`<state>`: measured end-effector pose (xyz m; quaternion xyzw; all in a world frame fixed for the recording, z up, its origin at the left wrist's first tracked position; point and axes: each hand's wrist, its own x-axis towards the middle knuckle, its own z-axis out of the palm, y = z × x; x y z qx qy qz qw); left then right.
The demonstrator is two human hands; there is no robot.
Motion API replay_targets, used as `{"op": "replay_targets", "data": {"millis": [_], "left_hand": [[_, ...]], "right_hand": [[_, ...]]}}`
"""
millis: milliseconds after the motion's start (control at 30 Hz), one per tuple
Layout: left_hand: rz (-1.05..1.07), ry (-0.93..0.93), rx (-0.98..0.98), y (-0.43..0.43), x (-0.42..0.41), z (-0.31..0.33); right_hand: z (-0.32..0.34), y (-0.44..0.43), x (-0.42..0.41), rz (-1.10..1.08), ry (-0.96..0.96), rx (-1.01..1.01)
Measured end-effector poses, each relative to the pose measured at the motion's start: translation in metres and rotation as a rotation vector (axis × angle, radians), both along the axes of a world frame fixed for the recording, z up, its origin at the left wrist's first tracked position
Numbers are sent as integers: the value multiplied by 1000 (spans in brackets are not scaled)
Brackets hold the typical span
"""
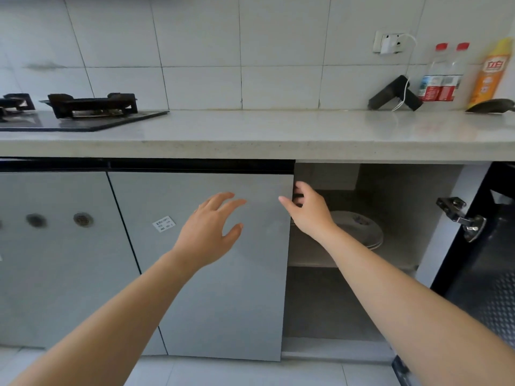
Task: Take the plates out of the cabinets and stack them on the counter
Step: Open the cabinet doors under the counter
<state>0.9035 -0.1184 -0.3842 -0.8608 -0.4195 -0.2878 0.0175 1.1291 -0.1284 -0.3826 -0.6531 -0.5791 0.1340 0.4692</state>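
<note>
Head view. Plates [359, 229]: stacked on the shelf [395, 253] of the open cabinet [404, 190], none on the tabletop [278, 132]. Right hand [306, 211]: fingers hooked round the neighbouring door [217, 274] edge, likely for pulling it open. Left hand [209, 229]: fingers spread, nothing held.

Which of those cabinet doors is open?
The rightmost door, swung out with its hinge showing, baring the plates. The stickered door and the vented door left of it look shut.
</note>
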Motion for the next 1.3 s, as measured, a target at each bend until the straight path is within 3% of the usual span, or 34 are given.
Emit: {"op": "replay_targets", "data": {"millis": [767, 900, 1300], "left_hand": [[45, -191, 154, -23, 16, 64], [71, -165, 99, -18, 25, 63], [199, -380, 104, -28, 48, 46]], "right_hand": [[-16, -64, -27, 17, 130, 199], [-18, -69, -29, 64, 183, 218], [-34, -64, -21, 183, 266, 283]]}}
